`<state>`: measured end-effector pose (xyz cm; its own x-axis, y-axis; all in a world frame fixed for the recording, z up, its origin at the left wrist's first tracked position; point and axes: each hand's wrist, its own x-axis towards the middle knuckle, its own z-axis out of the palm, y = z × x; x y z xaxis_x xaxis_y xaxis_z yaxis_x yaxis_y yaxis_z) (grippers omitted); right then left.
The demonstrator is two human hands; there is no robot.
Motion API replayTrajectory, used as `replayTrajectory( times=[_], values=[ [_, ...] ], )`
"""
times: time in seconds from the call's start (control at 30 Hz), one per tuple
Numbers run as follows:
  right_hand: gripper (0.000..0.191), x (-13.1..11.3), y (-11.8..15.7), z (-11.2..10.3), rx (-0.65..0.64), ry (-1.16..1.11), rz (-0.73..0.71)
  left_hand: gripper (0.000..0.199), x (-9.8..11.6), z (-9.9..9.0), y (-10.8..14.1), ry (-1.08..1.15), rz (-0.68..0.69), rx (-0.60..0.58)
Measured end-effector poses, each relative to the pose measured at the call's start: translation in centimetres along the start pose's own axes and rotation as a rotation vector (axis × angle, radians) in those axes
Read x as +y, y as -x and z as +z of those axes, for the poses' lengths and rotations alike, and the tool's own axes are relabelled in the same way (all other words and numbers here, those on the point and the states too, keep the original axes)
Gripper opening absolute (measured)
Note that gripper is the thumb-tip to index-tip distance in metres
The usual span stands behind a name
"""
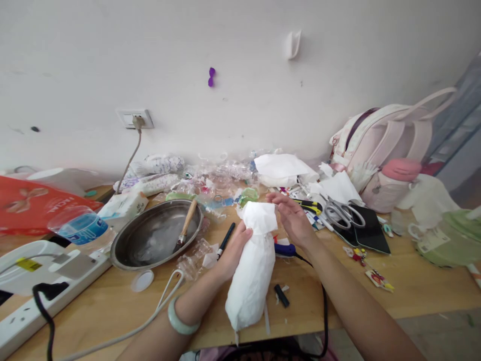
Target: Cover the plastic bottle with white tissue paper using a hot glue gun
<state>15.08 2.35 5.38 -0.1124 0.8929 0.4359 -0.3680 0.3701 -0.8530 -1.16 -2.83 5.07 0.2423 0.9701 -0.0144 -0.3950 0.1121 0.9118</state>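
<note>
Cluttered wooden worktop [112, 301]; left hand [235, 248] grips white paper-wrapped bundle [251, 273] at neck; right hand [293, 220], open, flat against top fold; wrapping step, next needs pressing fold snug.

Wooden table [413, 296]: steel bowl [156, 235], scissors [343, 213], power strip [48, 296], pen [226, 240].

So our hands, left hand [233, 250] and right hand [293, 220], sit mid wooden desk [413, 293], either side of the white tissue-wrapped bundle [251, 276]. Left of that we've got the round metal pan [150, 235] with a wooden-handled brush [186, 225] in it. Grey-handled scissors [343, 213] lie right, pale pink backpack [379, 140] behind them against the wall.
</note>
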Motion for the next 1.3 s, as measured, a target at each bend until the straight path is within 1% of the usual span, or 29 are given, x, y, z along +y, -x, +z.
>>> replayTrajectory(
  times=[0.07, 0.23, 0.37, 0.57, 0.67, 0.73, 0.83, 0.97, 1.03, 1.1, 1.2, 1.3],
  values=[
    [0.009, 0.3, 0.0, -0.2, 0.017, 0.033, -0.004, 0.043, 0.2, 0.2, 0.0, -0.030, -0.010, 0.022],
    [0.014, 0.7, 0.2, 0.1, 0.070, 0.079, 0.038, 0.038, 0.2, 0.2, -0.1, -0.100, -0.011, 0.069],
    [0.017, 0.7, 0.3, 0.5, 0.115, 0.096, 0.057, 0.031, 0.2, 0.1, -0.2, -0.116, 0.003, 0.065],
    [0.023, 0.6, 0.1, 0.7, 0.192, 0.149, 0.080, 0.033, 0.2, -0.2, -0.7, -0.105, 0.078, 0.036],
    [0.024, 0.6, 0.1, 0.7, 0.200, 0.232, 0.080, 0.034, -0.1, -0.4, -0.9, -0.097, 0.051, 0.083],
    [0.026, 0.7, 0.2, 0.7, 0.195, 0.273, 0.070, 0.033, -0.3, -0.5, -1.0, -0.099, 0.035, 0.107],
    [0.031, 0.9, 0.5, 0.7, 0.135, 0.328, 0.052, 0.032, -0.6, -0.6, -1.1, -0.115, 0.043, 0.101],
    [0.043, 0.8, 0.9, 0.9, 0.058, 0.465, -0.040, 0.028, -0.8, -0.8, -1.1, -0.124, 0.051, 0.108],
    [0.048, 0.7, 1.0, 1.1, 0.039, 0.520, -0.065, 0.031, -0.8, -0.7, -1.1, -0.096, 0.034, 0.108],
    [0.052, 0.5, 1.1, 1.3, 0.021, 0.556, -0.052, 0.035, -0.8, -0.6, -1.1, -0.060, 0.020, 0.108],
    [0.051, 0.3, 1.1, 1.3, 0.009, 0.612, -0.056, 0.038, -1.0, -0.5, -1.2, -0.049, 0.021, 0.118],
    [0.049, 0.1, 1.0, 1.1, -0.010, 0.679, -0.146, 0.038, -1.2, -0.5, -1.3, -0.066, 0.027, 0.118]
  ],
)
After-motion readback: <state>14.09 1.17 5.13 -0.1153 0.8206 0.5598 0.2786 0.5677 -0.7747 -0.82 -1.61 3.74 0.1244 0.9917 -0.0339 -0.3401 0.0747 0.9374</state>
